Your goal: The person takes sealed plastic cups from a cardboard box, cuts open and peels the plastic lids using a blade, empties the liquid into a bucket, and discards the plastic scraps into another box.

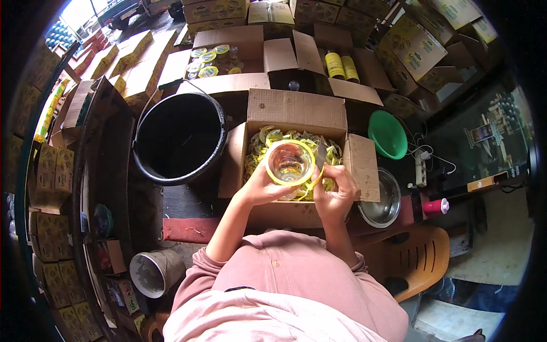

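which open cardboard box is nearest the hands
The box beneath the left hand and right hand, holding yellowish pieces; of the open boxes farther off, one holds lidded cups, another yellow cylinders.

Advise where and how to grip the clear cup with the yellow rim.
Probably by its side wall, just under the yellow rim, from the left. The clear cup is round and its rim faces the camera. The left hand holds that side, leaving the right side to the right hand.
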Motion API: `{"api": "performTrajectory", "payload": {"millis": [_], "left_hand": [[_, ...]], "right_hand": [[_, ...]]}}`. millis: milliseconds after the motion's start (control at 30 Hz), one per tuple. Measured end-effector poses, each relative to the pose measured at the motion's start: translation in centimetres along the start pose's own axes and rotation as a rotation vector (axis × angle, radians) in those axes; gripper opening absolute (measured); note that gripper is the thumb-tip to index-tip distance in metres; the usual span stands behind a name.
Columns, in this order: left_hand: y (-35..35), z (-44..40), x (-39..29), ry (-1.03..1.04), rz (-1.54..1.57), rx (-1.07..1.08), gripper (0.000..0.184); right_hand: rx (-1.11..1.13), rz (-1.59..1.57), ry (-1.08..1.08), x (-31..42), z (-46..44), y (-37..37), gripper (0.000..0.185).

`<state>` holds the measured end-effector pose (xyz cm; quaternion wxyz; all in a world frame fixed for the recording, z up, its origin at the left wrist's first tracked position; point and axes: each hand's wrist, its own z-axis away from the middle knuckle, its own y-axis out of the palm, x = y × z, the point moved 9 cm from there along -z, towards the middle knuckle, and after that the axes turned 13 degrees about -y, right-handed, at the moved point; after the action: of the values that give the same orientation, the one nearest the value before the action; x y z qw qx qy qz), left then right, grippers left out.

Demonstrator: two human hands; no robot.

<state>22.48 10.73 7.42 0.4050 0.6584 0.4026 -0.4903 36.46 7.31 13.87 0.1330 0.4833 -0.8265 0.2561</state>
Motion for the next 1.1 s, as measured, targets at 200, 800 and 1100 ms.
{"api": "performTrajectory", "payload": {"millis": [200, 800, 1100], "left_hand": [[-0.7, 0.0, -0.9, 0.032, -0.071, -0.081, 0.068], [-0.5, -0.1, -2.0, -0.003, -0.313, -0.077, 0.058], [0.5, -0.2, -2.1, -0.03, -0.269, 0.013, 0.061]], "right_hand": [[0.014, 0.071, -0.07, 1.3, 0.1, -0.2, 0.016], [0.079, 0.19, -0.142, 1.7, -0.2, 0.9, 0.028], [0.068, -0.01, -0.011, -0.4, -0.7, 0.6, 0.018]]}}
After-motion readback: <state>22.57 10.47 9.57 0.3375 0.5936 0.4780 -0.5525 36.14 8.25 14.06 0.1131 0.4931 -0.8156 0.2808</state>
